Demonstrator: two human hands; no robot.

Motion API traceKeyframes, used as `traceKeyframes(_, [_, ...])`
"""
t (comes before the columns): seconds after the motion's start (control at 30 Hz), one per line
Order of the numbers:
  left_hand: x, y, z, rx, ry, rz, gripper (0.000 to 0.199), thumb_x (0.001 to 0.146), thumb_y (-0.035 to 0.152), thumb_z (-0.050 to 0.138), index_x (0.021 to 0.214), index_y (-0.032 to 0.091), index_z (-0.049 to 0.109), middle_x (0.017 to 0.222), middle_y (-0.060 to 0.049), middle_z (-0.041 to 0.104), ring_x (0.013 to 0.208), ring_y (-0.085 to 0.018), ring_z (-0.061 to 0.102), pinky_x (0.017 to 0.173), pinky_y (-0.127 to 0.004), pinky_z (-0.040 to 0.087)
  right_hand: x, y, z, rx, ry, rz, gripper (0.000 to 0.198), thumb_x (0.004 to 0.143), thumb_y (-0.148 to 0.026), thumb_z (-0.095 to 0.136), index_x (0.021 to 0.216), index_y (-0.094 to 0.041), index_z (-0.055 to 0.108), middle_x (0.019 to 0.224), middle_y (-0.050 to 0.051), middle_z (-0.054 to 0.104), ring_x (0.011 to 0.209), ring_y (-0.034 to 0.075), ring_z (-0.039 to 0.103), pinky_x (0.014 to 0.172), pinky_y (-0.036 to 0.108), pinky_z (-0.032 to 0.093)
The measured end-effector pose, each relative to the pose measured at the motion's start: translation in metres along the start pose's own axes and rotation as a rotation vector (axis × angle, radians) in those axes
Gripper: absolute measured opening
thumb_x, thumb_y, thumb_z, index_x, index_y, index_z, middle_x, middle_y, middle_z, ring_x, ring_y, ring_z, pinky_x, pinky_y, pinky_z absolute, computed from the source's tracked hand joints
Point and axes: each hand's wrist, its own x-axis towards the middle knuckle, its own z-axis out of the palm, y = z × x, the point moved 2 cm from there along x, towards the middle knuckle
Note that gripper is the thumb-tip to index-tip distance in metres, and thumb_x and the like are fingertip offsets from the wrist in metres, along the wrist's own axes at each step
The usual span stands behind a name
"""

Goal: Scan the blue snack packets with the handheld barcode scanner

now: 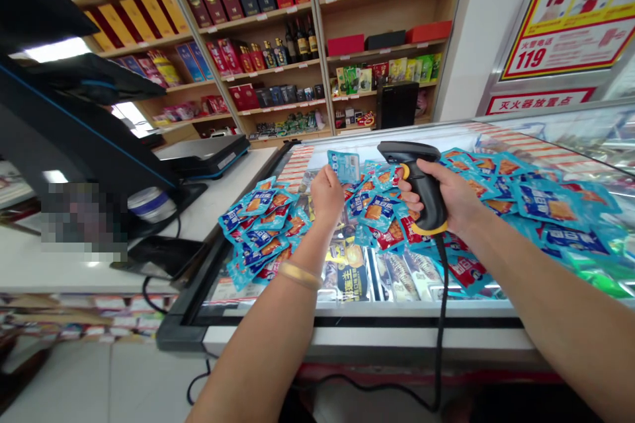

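My left hand [327, 193] is closed on a small blue snack packet [346, 166], held up with its printed back and barcode towards me. In my right hand [449, 195] is a black and yellow barcode scanner [427, 188], its head tilted towards the packet and a little apart from it. A cable [443, 317] hangs from the scanner's handle. Below both hands, blue and red snack packets lie on the glass top of a chest freezer [342, 337]: a left pile [262, 228], a middle pile [380, 211] and a right pile [550, 205].
At the left stand a dark checkout monitor [74, 125], a flat scale [203, 155] and a white roll [151, 203] on a counter [218, 205]. Shelves [278, 73] of boxes and bottles line the back. The scanner's cable loops below the freezer's front edge.
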Motion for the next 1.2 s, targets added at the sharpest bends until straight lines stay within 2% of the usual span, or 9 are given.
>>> traceKeyframes(0.17, [0.021,0.022,-0.06,0.458,0.084,0.261,0.038,0.1,0.034,0.031,0.076,0.021,0.058,0.074,-0.007,0.067,0.082,-0.021,0.069,0.08,-0.031,0.052,0.006,0.008,0.031,-0.003,-0.037,0.018,0.02,0.09,-0.034,0.052,0.081,-0.017,0.056,0.063,0.001,0.053,0.045,0.008,0.045,0.036,0.017,0.04])
traceKeyframes(0.33, [0.037,0.015,-0.144,0.674,0.085,0.381,0.043,0.099,0.034,0.029,0.118,0.017,0.063,0.112,-0.012,0.072,0.107,-0.024,0.067,0.097,-0.034,0.047,0.019,0.03,0.076,0.014,-0.142,0.088,0.02,0.09,-0.035,0.053,0.082,-0.017,0.057,0.061,0.0,0.054,0.044,0.009,0.045,0.036,0.017,0.04])
traceKeyframes(0.4, [0.035,0.0,-0.167,0.756,-0.051,0.362,0.045,0.098,0.033,0.031,0.126,0.015,0.061,0.13,-0.014,0.065,0.121,-0.025,0.061,0.105,-0.035,0.043,0.025,0.042,0.091,0.034,-0.175,0.12,0.02,0.091,-0.034,0.052,0.082,-0.017,0.057,0.06,0.0,0.054,0.044,0.009,0.046,0.036,0.017,0.041])
traceKeyframes(0.5, [0.026,-0.025,-0.186,0.841,-0.322,0.256,0.045,0.096,0.034,0.035,0.127,0.016,0.062,0.137,-0.011,0.062,0.132,-0.024,0.054,0.112,-0.036,0.039,0.032,0.061,0.105,0.037,-0.21,0.177,0.022,0.093,-0.032,0.048,0.082,-0.016,0.058,0.06,0.0,0.054,0.044,0.009,0.047,0.037,0.016,0.042])
traceKeyframes(0.6, [0.019,-0.039,-0.192,0.832,-0.411,0.196,0.046,0.097,0.036,0.033,0.129,0.02,0.061,0.138,-0.007,0.061,0.135,-0.023,0.05,0.113,-0.039,0.038,0.036,0.072,0.108,0.028,-0.229,0.211,0.022,0.094,-0.031,0.048,0.082,-0.016,0.057,0.06,0.001,0.053,0.044,0.009,0.048,0.036,0.016,0.041])
traceKeyframes(0.77, [0.02,-0.034,-0.188,0.778,-0.353,0.194,0.05,0.098,0.037,0.027,0.136,0.022,0.057,0.141,-0.006,0.058,0.141,-0.024,0.042,0.117,-0.045,0.033,0.035,0.065,0.098,0.016,-0.207,0.192,0.019,0.09,-0.034,0.054,0.083,-0.017,0.058,0.062,0.0,0.053,0.045,0.008,0.047,0.037,0.016,0.042])
traceKeyframes(0.9, [0.021,-0.017,-0.167,0.698,-0.234,0.3,0.051,0.1,0.037,0.025,0.137,0.02,0.055,0.144,-0.006,0.056,0.145,-0.023,0.036,0.121,-0.047,0.024,0.03,0.039,0.077,-0.012,-0.16,0.097,0.018,0.088,-0.034,0.055,0.081,-0.018,0.055,0.063,0.001,0.052,0.045,0.009,0.045,0.037,0.016,0.041])
traceKeyframes(1.07, [0.017,0.006,-0.097,0.598,-0.242,0.371,0.048,0.096,0.036,0.041,0.139,0.018,0.052,0.144,-0.01,0.055,0.139,-0.023,0.045,0.117,-0.04,0.033,0.02,0.004,0.032,-0.027,-0.034,-0.001,0.018,0.089,-0.035,0.052,0.083,-0.018,0.057,0.064,0.001,0.051,0.044,0.009,0.043,0.035,0.017,0.04])
traceKeyframes(1.2, [0.018,0.01,-0.026,0.639,-0.352,0.264,0.056,0.09,0.035,0.055,0.14,0.012,0.049,0.144,-0.016,0.054,0.135,-0.026,0.049,0.114,-0.038,0.037,0.007,-0.01,0.005,0.017,0.044,-0.037,0.018,0.09,-0.033,0.049,0.084,-0.018,0.057,0.063,0.001,0.052,0.044,0.009,0.042,0.035,0.017,0.04])
